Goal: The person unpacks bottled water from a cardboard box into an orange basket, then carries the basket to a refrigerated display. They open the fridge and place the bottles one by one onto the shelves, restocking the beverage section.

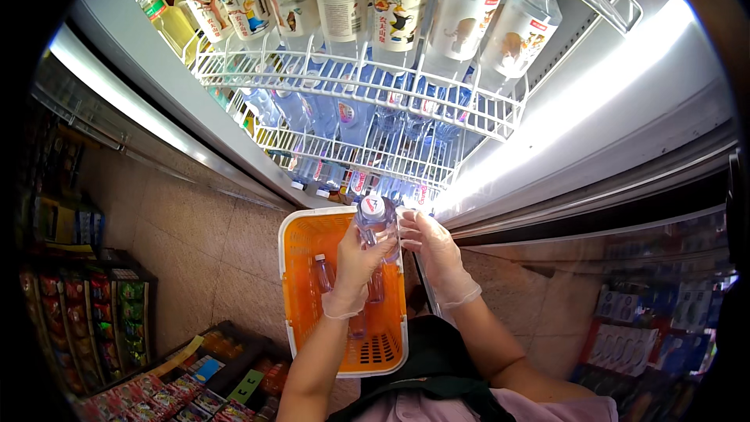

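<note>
My left hand [358, 262], in a thin clear glove, grips a clear plastic water bottle [378, 220] with a white cap. The bottle stands upright over the far right part of an orange plastic basket [293, 305] with a white rim. Close by on the right, my gloved right hand [432, 246] has its fingers apart and bent towards the bottle; whether they touch it, I cannot tell. Inside the basket, a small clear bottle [324, 272] with a white cap is partly visible left of my left wrist. More bottles down there are partly hidden by my left hand and forearm.
Ahead is a lit display fridge with white wire shelves [351, 85]. Large labelled water bottles [401, 12] line the upper shelf; blue-tinted bottles [354, 114] fill those below. A glass door [586, 228] stands at right. Snack racks [88, 316] are at lower left on the tiled floor [187, 240].
</note>
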Demonstrator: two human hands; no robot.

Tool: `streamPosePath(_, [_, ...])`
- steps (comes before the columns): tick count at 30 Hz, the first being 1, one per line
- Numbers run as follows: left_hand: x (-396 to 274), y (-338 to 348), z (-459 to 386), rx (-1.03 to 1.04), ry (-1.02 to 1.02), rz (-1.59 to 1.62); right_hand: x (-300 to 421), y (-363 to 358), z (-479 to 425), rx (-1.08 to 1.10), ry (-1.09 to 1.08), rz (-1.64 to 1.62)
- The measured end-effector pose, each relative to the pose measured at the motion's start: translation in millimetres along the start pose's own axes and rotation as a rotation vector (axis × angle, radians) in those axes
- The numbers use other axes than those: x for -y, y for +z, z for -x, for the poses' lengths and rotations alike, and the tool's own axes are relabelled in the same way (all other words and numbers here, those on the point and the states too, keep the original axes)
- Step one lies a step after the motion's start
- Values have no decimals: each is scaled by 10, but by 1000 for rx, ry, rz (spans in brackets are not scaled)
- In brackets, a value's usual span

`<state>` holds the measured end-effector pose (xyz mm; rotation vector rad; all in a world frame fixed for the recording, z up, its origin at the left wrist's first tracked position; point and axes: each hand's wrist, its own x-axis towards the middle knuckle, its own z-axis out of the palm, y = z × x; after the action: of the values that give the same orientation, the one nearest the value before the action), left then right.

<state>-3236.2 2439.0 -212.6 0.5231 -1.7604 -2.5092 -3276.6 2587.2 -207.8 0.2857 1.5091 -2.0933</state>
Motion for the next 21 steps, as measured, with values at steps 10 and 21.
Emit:
streamPosePath(10, [-379, -42, -371, 174, -287, -16, 232, -113, 98, 36, -40, 135])
streamPosePath(21, [-306, 280, -395, 93, -282, -195, 77, -104, -93, 13, -91, 360])
